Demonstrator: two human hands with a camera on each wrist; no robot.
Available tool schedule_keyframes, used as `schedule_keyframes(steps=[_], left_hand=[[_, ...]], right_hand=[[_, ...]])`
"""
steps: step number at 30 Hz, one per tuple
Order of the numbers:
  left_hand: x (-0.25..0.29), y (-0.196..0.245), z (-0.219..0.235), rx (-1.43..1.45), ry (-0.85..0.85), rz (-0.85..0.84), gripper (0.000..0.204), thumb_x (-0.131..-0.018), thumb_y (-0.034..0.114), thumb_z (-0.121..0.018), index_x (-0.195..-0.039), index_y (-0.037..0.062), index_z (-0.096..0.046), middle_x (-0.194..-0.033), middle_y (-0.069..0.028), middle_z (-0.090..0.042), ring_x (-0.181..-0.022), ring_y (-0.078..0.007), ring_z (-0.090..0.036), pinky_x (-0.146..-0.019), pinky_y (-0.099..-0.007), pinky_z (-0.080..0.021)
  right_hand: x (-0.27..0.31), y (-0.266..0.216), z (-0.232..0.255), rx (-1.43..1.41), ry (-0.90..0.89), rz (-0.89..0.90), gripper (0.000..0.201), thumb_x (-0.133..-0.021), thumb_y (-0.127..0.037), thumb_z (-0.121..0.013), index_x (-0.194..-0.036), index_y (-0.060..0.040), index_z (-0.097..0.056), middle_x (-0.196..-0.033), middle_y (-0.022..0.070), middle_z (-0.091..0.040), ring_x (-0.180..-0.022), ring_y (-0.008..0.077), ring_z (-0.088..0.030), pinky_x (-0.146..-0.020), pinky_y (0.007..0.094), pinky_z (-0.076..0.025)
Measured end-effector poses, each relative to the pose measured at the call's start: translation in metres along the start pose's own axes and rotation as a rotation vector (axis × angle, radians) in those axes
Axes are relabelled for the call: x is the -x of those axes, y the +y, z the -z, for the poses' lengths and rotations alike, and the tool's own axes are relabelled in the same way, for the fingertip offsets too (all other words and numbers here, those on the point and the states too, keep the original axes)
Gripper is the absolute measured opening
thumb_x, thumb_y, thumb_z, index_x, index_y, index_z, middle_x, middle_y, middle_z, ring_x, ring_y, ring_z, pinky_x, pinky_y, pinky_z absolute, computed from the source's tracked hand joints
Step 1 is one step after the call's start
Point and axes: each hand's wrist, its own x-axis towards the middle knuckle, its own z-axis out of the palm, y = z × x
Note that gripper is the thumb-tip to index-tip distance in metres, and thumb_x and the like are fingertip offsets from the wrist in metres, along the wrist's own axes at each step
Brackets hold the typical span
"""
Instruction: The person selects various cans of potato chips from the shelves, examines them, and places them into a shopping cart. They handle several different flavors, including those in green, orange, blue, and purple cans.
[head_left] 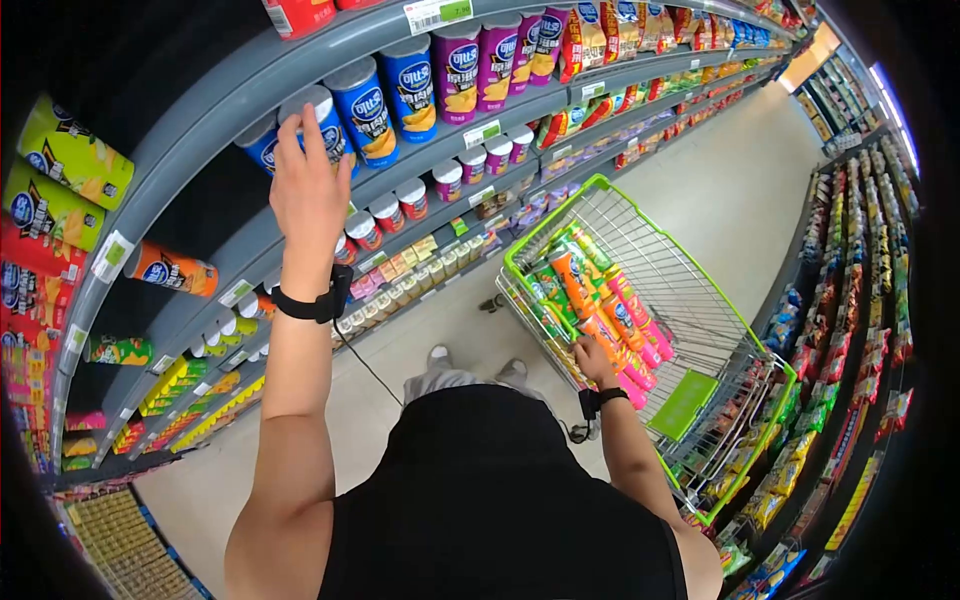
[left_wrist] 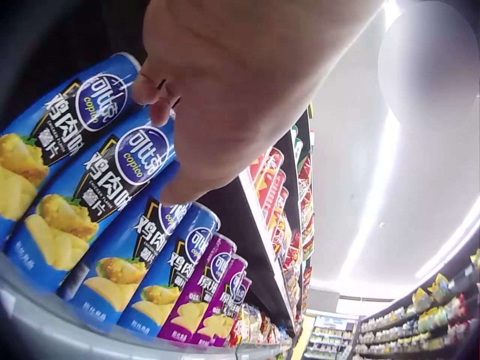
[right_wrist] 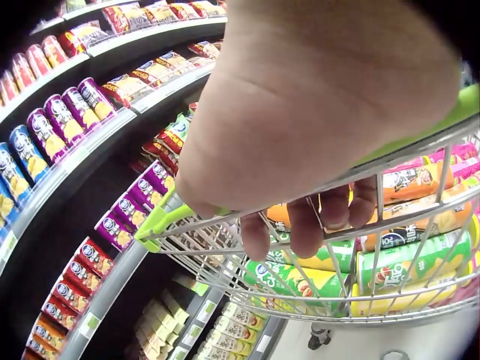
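Note:
My left hand [head_left: 310, 195] reaches up to the shelf and grips the top of a blue can of potato chips [left_wrist: 94, 199]. Its fingers go over one side of the can, and the thumb lies against the other. Matching blue cans [head_left: 368, 112] stand close on both sides. Down at my right, my right hand [head_left: 596, 362] holds the green rim of a wire shopping cart [head_left: 680, 240], fingertips hanging inside the wires in the right wrist view. Orange cans [head_left: 574, 284], green cans [right_wrist: 412, 259] and pink cans [head_left: 632, 300] are heaped in the cart.
Purple cans [head_left: 457, 72] continue the row rightward, then bagged snacks [head_left: 584, 40]. Below is a shelf of small cups [head_left: 411, 198]. An orange can [head_left: 172, 268] lies on its side at left. Another stocked shelf [head_left: 840, 330] lines the aisle's right side, beyond the cart.

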Motion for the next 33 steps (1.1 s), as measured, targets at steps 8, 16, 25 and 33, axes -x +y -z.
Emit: schedule_keyframes(steps=[8, 16, 25, 33], left_hand=[[0.004, 0.005, 0.01, -0.169, 0.086, -0.043, 0.062, -0.076, 0.02, -0.083, -0.131, 0.0138, -0.056, -0.138, -0.0144, -0.047, -0.13, -0.0369, -0.042, -0.104, -0.0473, -0.038], [0.016, 0.005, -0.004, 0.222, 0.259, -0.05, 0.062, -0.074, 0.021, -0.086, -0.122, 0.0012, -0.052, -0.13, -0.0219, -0.056, -0.117, -0.0404, -0.058, -0.096, -0.0455, -0.048], [0.052, 0.027, 0.067, 0.378, 0.31, -0.115, 0.055, -0.068, 0.009, -0.083, -0.116, 0.0006, -0.056, -0.106, -0.0193, -0.064, -0.096, -0.0325, -0.065, -0.085, -0.0398, -0.054], [0.077, 0.057, 0.048, 1.589, -0.298, 0.33, 0.052, -0.074, 0.012, -0.077, -0.118, 0.0024, -0.051, -0.109, -0.0132, -0.062, -0.1, -0.0209, -0.062, -0.09, -0.0339, -0.05]], right_hand=[[-0.005, 0.009, -0.004, -0.167, -0.065, -0.07, 0.036, -0.093, -0.032, -0.052, -0.086, -0.0007, -0.067, -0.074, 0.0139, -0.063, -0.073, 0.0255, -0.063, -0.07, 0.0374, -0.049], [-0.003, -0.001, -0.004, -0.202, -0.025, 0.039, 0.028, -0.093, -0.026, -0.053, -0.089, -0.0004, -0.065, -0.07, 0.0064, -0.059, -0.064, 0.0148, -0.058, -0.061, 0.0307, -0.046], [0.001, -0.009, -0.004, 0.04, 0.209, 0.117, 0.024, -0.09, -0.023, -0.068, -0.097, 0.0, -0.062, -0.079, 0.0061, -0.062, -0.078, 0.0163, -0.059, -0.07, 0.0337, -0.046], [-0.026, -0.18, 0.044, -0.605, -0.198, 0.18, 0.046, -0.099, -0.043, -0.057, -0.123, -0.0032, -0.062, -0.115, 0.0087, -0.066, -0.112, 0.0199, -0.06, -0.095, 0.0371, -0.047]])
